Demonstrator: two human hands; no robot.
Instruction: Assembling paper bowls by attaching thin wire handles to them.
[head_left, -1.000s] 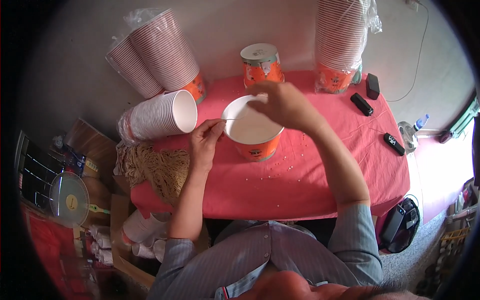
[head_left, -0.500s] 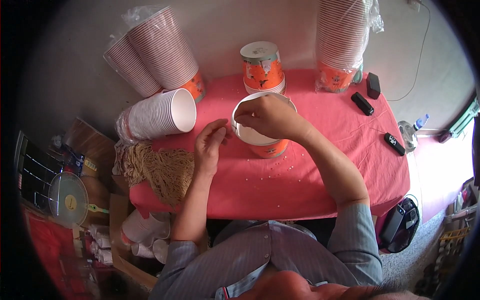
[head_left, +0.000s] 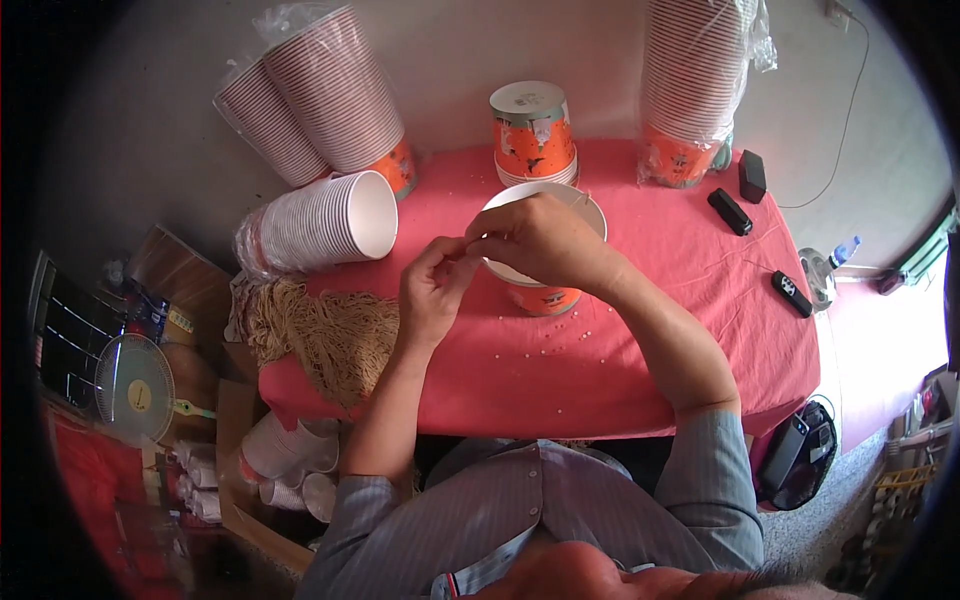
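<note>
A paper bucket (head_left: 545, 300), orange outside and white inside, stands upright on the red-covered table in front of me. Over its left rim my two hands meet at the fingertips. My left hand (head_left: 434, 287) is pinched, thumb against fingers, just left of the bucket. From the right, my right hand (head_left: 525, 238) reaches across the bucket's mouth, its fingers also pinched and hiding part of the rim. Whatever lies between the fingertips is too small to make out. A bundle of beige cord (head_left: 335, 340) lies on the table's left, beside my left forearm.
Nested buckets (head_left: 320, 220) lie on their side at the left. Tall stacks in plastic lean behind them (head_left: 335, 90) and stand at the back right (head_left: 695, 80). An upturned bucket (head_left: 533, 135) is beyond mine. Small white bits (head_left: 560, 350) dot the red cloth (head_left: 660, 370); dark devices (head_left: 730, 212) lie right.
My left hand has moved up and right to meet the right hand, and its fingers have closed into a pinch. The whole view has shifted slightly.
</note>
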